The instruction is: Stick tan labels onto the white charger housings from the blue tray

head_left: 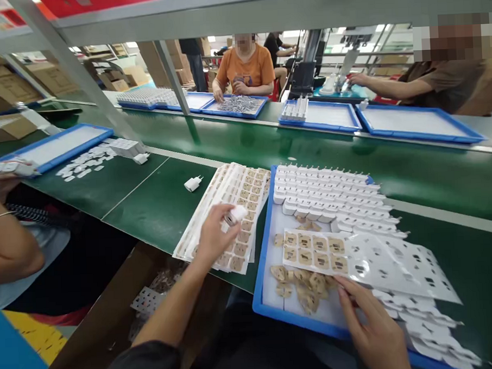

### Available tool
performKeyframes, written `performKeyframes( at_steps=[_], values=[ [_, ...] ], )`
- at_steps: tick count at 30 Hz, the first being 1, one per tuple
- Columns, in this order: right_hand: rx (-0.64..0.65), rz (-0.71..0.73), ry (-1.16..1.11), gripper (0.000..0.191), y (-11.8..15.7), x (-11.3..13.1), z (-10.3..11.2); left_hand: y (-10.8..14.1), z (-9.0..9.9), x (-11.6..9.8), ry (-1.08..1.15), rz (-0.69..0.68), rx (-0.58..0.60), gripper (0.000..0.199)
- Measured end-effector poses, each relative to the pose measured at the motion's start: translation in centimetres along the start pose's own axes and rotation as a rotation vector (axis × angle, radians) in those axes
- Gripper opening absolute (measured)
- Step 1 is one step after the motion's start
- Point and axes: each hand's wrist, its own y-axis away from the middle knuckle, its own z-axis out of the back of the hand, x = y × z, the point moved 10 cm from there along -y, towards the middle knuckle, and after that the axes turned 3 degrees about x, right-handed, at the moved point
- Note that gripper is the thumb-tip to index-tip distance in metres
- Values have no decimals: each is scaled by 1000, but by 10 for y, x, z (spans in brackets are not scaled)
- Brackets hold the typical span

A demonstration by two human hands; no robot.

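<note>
The green bench runs across the whole frame in front of me, and on it, right of centre, sits the blue-rimmed tray with white adapters packed in rows along its far side. Just left of the tray, mid-frame, lies the stack of sticker sheets, thin and likely to slide or fan out if I brushed it. One sticker sheet lies across the tray at lower right, over the beige scraps; it looks light, floppy and glossy, so I'd take it by a bare edge and keep off the stickers. My right hand has thumb and forefinger at its near edge, close together, though I can't tell whether they truly pinch it. My left hand is closed narrowly on a white plug, above the stack near the centre of the frame. The plug sits between thumb and fingertips, sticking out past them to the right. I judge it light, stiff and a bit slippery, best held by its sides. Another like it, the loose plug, lies on the bench beyond, left of the stack.
</note>
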Motion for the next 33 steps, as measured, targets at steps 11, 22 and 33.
performKeyframes(
  at_steps=[11,22,33],
  values=[
    [13,25,-45,23,-3,12,-1,-91,50,161,-404,257,-1,33],
    [22,38,-75,23,-6,22,-3,-106,67,224,-491,381,103,42],
    [-2,30,-164,21,-14,46,0,-87,44,198,-379,333,240,63]
  ],
)
